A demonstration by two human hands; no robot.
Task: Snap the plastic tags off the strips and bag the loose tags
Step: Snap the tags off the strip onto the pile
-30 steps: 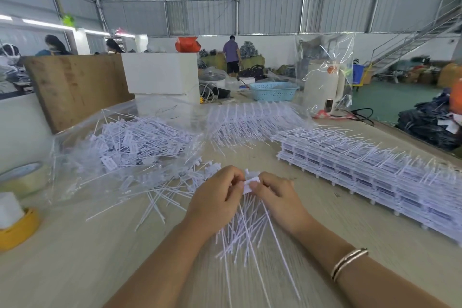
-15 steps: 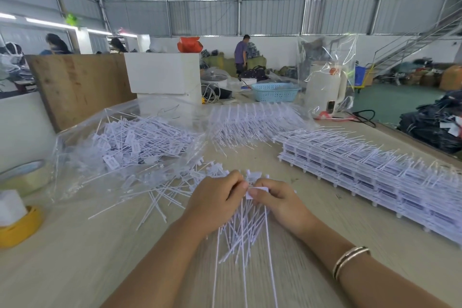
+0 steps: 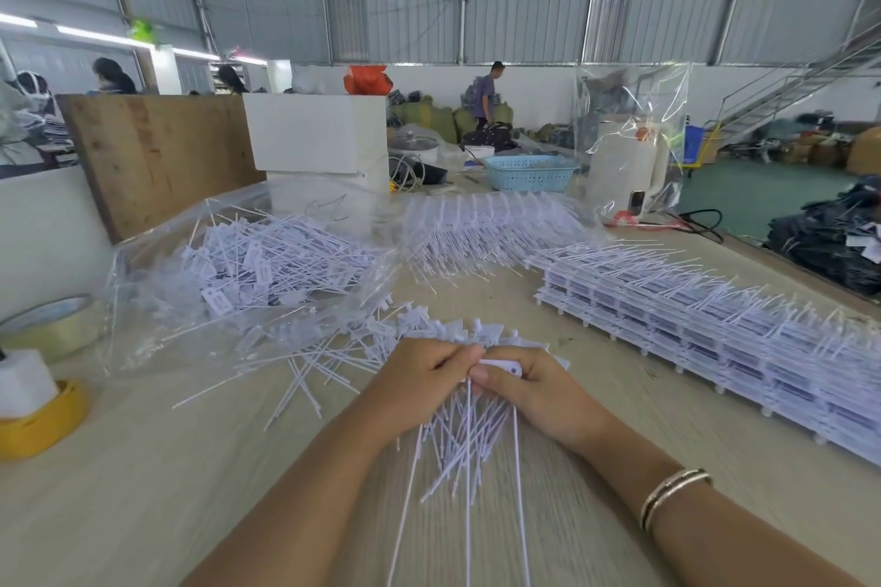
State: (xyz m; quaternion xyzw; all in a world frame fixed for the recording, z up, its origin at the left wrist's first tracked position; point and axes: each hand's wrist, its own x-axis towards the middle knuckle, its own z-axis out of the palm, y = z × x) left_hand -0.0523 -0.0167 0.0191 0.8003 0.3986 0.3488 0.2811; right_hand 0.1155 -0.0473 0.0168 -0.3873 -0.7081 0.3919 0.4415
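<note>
Two bare hands meet at the near middle of the desk (image 3: 143,491). The left hand (image 3: 414,377) has its fingers curled round a bunch of white plastic tags (image 3: 457,443), whose thin stems fan out toward the near edge between the forearms. The right hand (image 3: 534,388) pinches the flat head of a single tag (image 3: 500,366) between thumb and fingers, touching the left hand's fingertips. A bracelet (image 3: 674,493) sits on the right wrist.

Just beyond the hands, more loose tags (image 3: 333,357) lie scattered on the desk, spilling from the mouth of a clear plastic bag (image 3: 157,281) that lies to the far left and holds a heap of bagged tags (image 3: 267,262). Farther back in the middle, another clear bag (image 3: 491,224) covers rows of tags. To the right, stacked strips (image 3: 715,329) with tags still attached run in a long band from the middle of the desk toward the near right edge.

At the left edge sit a roll of clear tape (image 3: 52,324) and, nearer, a yellow tape roll (image 3: 43,424) with a white block (image 3: 24,381) resting in it. Far across the desk stand a white box (image 3: 319,133), a blue basket (image 3: 529,172) and a white appliance (image 3: 624,157) wrapped in clear plastic. A wooden board (image 3: 162,153) leans at the far left. A person (image 3: 486,95) stands in the distance.
</note>
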